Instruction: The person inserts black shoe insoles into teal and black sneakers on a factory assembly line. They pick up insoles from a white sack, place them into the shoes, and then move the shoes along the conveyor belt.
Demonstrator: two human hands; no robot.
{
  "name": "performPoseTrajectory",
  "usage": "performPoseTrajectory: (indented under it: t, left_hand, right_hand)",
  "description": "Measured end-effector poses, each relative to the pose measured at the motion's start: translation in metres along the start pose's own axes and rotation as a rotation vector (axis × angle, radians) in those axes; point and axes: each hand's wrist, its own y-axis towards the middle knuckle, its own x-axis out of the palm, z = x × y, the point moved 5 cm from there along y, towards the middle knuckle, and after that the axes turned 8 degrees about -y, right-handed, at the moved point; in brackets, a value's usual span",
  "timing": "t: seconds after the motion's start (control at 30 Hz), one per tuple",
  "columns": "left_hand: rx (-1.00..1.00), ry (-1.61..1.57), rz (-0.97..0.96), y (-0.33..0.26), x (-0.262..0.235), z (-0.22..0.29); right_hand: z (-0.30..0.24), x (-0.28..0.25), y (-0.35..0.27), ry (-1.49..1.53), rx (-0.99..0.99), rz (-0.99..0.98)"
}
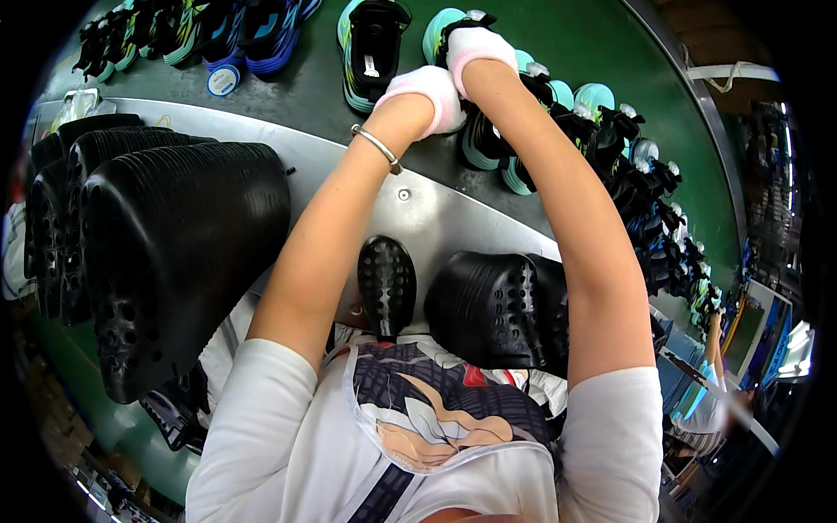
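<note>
At the far side of the bench, my right hand [476,48], in a white glove with a pink cuff, is closed on a mint-green sneaker [443,26] with a black collar. Against it, on the same shoe's near side, rests my left hand [427,98], gloved alike and curled. Both hands' fingertips are turned away and mostly hidden. A metal bangle [377,148] circles my left wrist. Just left of the hands stands a black sneaker [375,52] with a green-edged sole.
Sneakers [602,131] line the green bench [663,52] to the right; blue ones [270,39] stand at the far left. Stacked black perforated shoe-shaped pieces [192,227] fill the near left, with more [488,305] by my right arm. A metal ledge [427,209] runs between. Another person [711,405] is at far right.
</note>
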Motion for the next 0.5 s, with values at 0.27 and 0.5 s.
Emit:
performPoseTrajectory:
  t: [0.27,0.5]
  left_hand:
    - [0.074,0.097,0.162,0.01,0.014,-0.006]
    - [0.194,0.228,0.464,0.006,0.005,-0.021]
  right_hand:
    - [0.023,0.002,-0.012,0.266,-0.138,0.031]
    - [0.075,-0.023,-0.207,0.427,-0.519,0.218]
